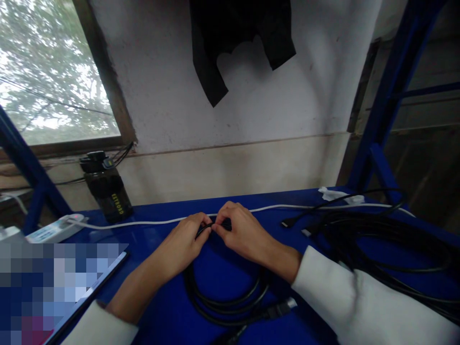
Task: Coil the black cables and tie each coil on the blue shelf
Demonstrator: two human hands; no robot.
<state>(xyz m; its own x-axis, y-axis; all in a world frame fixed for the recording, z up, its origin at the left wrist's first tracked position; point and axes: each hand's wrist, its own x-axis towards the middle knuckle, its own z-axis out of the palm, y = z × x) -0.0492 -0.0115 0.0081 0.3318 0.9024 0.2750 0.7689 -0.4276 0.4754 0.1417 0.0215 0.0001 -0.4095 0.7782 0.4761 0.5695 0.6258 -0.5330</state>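
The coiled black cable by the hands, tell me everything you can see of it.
The black cable looks smooth and rubbery. It lies in several loose, rounded loops on the blue table. At the top, the left hand and right hand pinch it with their fingertips, hiding part of it. At lower right, a dark plug with a pale, metallic-looking tip points rightward. Another dark end is cut off by the bottom edge.

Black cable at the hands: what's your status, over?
Left hand pinching black cable; right hand beside it, grip unclear. Cable coiled on blue table, connector unplugged. White cord runs behind hands.
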